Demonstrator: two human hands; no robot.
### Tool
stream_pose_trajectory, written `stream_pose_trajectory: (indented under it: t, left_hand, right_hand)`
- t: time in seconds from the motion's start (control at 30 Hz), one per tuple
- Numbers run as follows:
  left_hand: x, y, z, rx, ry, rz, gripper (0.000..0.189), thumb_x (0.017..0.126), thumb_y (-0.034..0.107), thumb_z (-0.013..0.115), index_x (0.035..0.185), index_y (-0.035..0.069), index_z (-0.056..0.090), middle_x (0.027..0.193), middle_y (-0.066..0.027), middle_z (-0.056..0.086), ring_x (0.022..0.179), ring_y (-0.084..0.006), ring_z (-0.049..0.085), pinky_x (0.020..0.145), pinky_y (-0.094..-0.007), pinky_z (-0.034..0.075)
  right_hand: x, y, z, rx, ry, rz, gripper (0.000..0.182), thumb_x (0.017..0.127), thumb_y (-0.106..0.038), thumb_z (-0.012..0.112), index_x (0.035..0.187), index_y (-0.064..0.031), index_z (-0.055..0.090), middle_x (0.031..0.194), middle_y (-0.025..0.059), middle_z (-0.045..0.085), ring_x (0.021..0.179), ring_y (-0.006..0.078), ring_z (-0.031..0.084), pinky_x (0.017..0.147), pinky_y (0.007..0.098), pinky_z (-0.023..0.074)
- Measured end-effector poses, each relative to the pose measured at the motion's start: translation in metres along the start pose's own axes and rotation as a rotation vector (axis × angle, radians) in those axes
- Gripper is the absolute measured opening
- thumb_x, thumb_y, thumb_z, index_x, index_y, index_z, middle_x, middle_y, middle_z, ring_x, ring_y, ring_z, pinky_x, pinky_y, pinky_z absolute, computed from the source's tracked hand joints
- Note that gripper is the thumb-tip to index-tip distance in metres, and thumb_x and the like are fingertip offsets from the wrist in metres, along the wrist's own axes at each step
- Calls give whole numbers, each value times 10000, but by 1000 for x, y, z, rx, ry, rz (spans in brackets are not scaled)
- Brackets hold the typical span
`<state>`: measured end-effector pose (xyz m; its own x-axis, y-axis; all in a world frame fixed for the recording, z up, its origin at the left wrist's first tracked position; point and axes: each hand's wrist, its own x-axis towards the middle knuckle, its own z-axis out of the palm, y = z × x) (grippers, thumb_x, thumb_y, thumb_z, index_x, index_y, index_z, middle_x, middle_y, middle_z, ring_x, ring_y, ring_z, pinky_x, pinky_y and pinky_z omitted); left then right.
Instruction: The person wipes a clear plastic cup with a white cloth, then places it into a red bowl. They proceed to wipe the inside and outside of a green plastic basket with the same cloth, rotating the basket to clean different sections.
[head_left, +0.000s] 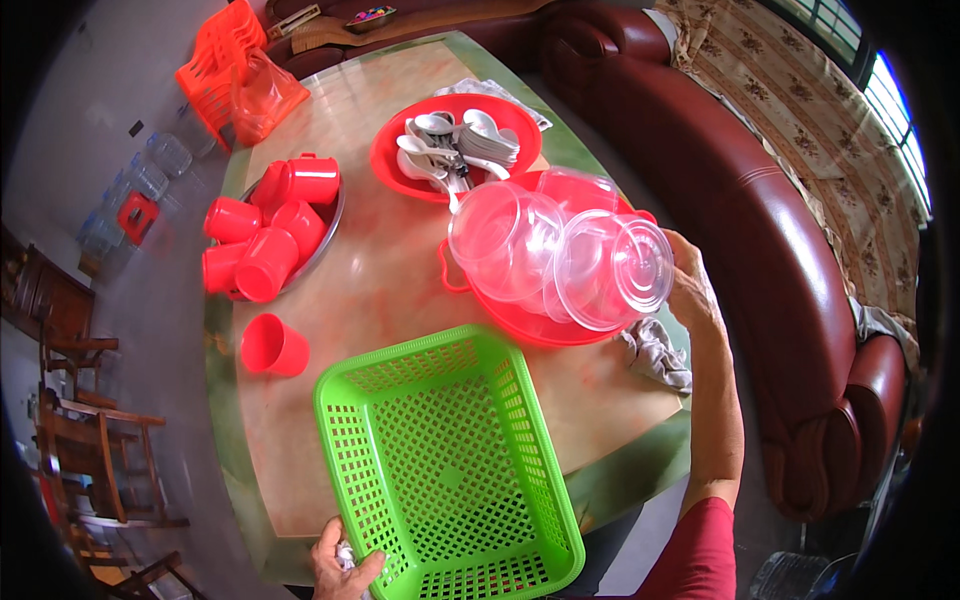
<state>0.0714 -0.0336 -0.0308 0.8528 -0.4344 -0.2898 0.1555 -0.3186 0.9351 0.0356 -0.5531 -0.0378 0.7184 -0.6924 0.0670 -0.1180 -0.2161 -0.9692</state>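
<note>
My left hand (345, 566) grips the near left rim of a green plastic basket (450, 480), a white cloth (346, 555) between hand and basket. Nothing lies in the basket. My right hand (686, 277) is at the right edge of clear plastic bowls (506, 240), piled in a red basin (517, 322); its fingers are partly hidden behind a clear bowl (611, 270). Beyond them, a red bowl (386, 157) holds white spoons (487, 139). Red mugs (266, 262) fill a metal tray (330, 240) at the left, and one red cup (275, 345) lies near it.
A crumpled grey cloth (656, 352) lies by the table's right edge; another cloth (517, 101) is behind the spoon bowl. Stacked red plastic stools (214, 67) with a red bag (266, 97) stand at the far left corner. A leather sofa (720, 172) runs along the right.
</note>
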Motion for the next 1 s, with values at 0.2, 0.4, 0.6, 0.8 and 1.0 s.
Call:
stream_pose_trajectory:
  t: [0.2, 0.4, 0.6, 0.8, 1.0]
  left_hand:
    - [4, 9, 1, 88, -93, 14, 486, 713, 118, 711, 1141, -1, 513, 939, -60, 644, 833, -113, 601, 745, -286, 493]
    - [1, 6, 1, -7, -134, 69, 585, 754, 79, 711, 1259, -16, 432, 1030, -89, 631, 911, -134, 605, 789, -290, 497]
    - [-5, -6, -3, -68, -107, 102, 647, 764, 156, 745, 1299, 5, 415, 908, -55, 631, 817, -104, 592, 704, -252, 483]
    - [-32, -8, -41, -218, 174, 129, 461, 863, 195, 654, 1235, 27, 440, 803, 0, 524, 669, -54, 484, 615, -208, 413]
    - [-70, 29, -14, -420, 42, 326, 576, 860, 331, 601, 1281, 18, 364, 948, -54, 525, 814, -100, 504, 721, -228, 416]
  right_hand:
    - [-11, -21, -3, 57, -48, 136, 541, 880, -302, 606, 1288, 10, 437, 791, 73, 622, 585, 104, 580, 438, 235, 451]
    - [-86, -56, 0, -88, 110, 35, 528, 886, -295, 608, 1282, 19, 453, 773, 92, 606, 604, 106, 570, 459, 221, 451]
    - [-194, -66, 71, -324, -503, -43, 614, 831, -192, 654, 1349, -21, 372, 841, 131, 642, 698, 193, 631, 661, 323, 503]
    - [-239, -78, 109, -1055, 132, -535, 786, 712, -238, 749, 1380, -82, 364, 1113, 206, 558, 989, 351, 575, 791, 413, 502]
    - [-315, -141, 191, -360, -431, -766, 620, 703, -174, 719, 1271, -55, 501, 1142, 203, 511, 985, 348, 559, 786, 399, 515]
